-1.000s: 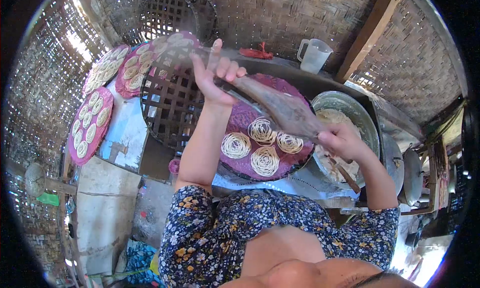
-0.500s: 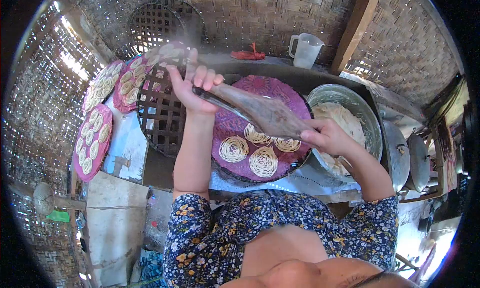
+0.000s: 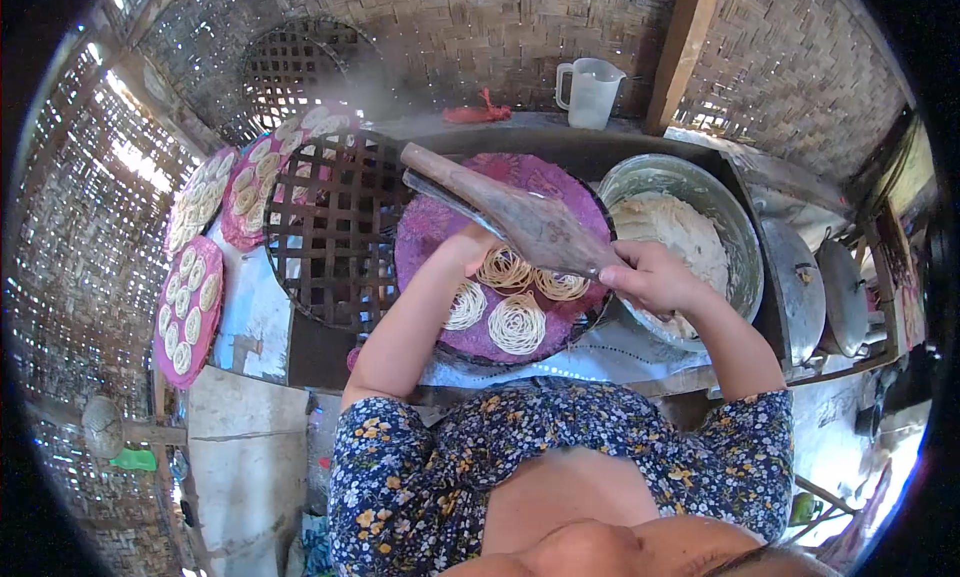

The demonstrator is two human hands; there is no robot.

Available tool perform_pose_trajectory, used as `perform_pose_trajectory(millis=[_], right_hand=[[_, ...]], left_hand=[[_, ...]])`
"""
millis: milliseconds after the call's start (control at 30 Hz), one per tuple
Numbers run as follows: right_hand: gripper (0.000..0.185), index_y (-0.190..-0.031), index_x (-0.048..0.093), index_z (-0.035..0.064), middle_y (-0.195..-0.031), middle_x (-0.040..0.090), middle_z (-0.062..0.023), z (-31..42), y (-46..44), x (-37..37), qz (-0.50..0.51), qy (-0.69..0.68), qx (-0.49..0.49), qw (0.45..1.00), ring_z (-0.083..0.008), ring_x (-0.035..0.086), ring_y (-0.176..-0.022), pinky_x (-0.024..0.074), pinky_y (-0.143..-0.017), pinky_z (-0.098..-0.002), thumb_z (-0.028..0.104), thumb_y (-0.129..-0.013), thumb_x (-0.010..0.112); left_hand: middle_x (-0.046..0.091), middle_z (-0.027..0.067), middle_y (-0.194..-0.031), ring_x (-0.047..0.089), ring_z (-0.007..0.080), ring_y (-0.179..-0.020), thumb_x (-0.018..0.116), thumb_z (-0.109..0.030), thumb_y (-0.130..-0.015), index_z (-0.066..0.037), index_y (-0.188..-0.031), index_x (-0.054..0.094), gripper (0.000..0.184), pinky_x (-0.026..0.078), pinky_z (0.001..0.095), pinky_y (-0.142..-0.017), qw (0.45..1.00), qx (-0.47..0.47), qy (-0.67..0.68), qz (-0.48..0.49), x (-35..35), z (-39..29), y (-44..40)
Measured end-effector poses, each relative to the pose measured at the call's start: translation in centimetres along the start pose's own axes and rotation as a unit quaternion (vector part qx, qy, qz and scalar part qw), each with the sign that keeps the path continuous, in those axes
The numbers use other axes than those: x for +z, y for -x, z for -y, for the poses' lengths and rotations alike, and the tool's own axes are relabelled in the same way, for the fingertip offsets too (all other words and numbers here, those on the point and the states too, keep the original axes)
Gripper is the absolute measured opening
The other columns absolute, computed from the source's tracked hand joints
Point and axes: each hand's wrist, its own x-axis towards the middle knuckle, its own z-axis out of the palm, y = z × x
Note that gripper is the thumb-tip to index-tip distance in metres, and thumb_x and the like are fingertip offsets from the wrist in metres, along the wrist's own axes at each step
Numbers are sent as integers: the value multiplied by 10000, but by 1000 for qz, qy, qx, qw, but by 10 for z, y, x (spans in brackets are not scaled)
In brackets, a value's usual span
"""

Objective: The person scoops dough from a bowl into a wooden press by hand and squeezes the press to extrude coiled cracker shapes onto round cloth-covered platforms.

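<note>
A long, worn wooden tool (image 3: pixel 530 217) lies slantwise in the air over a round purple cloth-covered tray (image 3: pixel 425 220). My right hand (image 3: pixel 655 277) is closed round its lower right end. My left hand (image 3: pixel 475 245) is beneath the tool's middle, its fingers mostly hidden behind the wood. Several pale coiled noodle-like nests lie on the tray, one of them (image 3: pixel 517 324) near the front edge. To the right, a large metal bowl (image 3: pixel 738 217) holds pale dough (image 3: pixel 675 232), partly covered by my right hand and forearm.
An open-weave round basket lid (image 3: pixel 335 232) is left of the tray. Purple discs with coils (image 3: pixel 188 312) stand farther left. A clear jug (image 3: pixel 594 94) and red cloth (image 3: pixel 478 111) sit behind. Metal pot lids (image 3: pixel 795 287) are at the right.
My left hand has come off the tool's upper left end and moved down and right beneath it. My right hand keeps its hold. The camera view has shifted slightly.
</note>
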Motion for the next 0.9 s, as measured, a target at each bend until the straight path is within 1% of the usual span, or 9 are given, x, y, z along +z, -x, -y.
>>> perform_pose_trajectory(millis=[33,167,333,433,533,633,733,833,900], right_hand=[[327,-830,563,6,-558,499,-18,-2,-2,0,-6,17,-12,1000,-94,486,-475,374,-432,-255,332,-807,577],[478,-819,582,10,-609,566,-92,-10,-6,-1,-31,66,-27,997,-178,559,-550,438,-525,-335,486,-780,583],[390,-817,562,16,-552,498,-21,-10,-6,-1,-46,26,-26,998,-97,484,-475,377,-432,-263,406,-811,578],[376,-819,552,23,-559,493,-16,-22,-12,-2,-80,28,-33,996,-95,481,-475,378,-428,-256,399,-825,566],[360,-816,541,29,-569,484,-10,-26,-11,-4,-99,-30,-21,994,-95,471,-464,378,-417,-253,387,-838,555],[428,-885,570,5,-618,543,-32,-30,-9,-8,-97,-62,4,993,-112,514,-489,413,-452,-264,429,-838,543],[500,-960,587,-16,-667,585,-63,-22,-5,-7,-96,-51,3,994,-135,554,-541,447,-505,-286,465,-836,528],[539,-1011,583,-21,-715,599,-93,-14,-14,4,-78,-32,-30,996,-166,577,-628,469,-587,-317,484,-836,511],[563,-1022,585,-25,-811,620,-142,7,-21,17,-64,6,-52,997,-213,595,-777,467,-720,-358,499,-838,492]], left_hand=[[466,100,-1251,449,202,-1126,382,-352,-932,-17,-1284,389,486,348,331,-961,997,13,-80,-19,7,-2,7],[427,89,-1304,399,200,-1192,437,-319,-917,-30,-1279,393,465,317,316,-996,1000,-9,-26,15,14,-16,19],[474,54,-1257,427,183,-1148,447,-365,-908,-50,-1279,398,489,327,320,-976,997,-42,-60,27,-3,6,10],[467,63,-1274,395,171,-1178,379,-394,-924,-20,-1291,376,524,308,313,-985,993,17,-114,18,7,4,14],[430,94,-1310,356,233,-1209,373,-446,-904,-43,-1285,400,555,282,379,-998,934,-95,-341,-51,-15,8,2],[284,173,-1376,294,366,-1226,403,-505,-850,-65,-1146,571,556,239,467,-1002,797,66,-594,-91,-3,-2,46],[370,154,-1330,303,383,-1206,494,-502,-809,-106,-1241,473,586,249,518,-975,630,179,-746,-123,-13,2,58],[389,162,-1311,297,370,-1221,583,-443,-767,-85,-1203,495,571,254,496,-983,618,268,-707,-215,-18,-11,59],[393,171,-1300,335,372,-1200,629,-387,-738,-76,-1184,501,559,264,495,-982,661,306,-654,-203,-12,-24,60]])
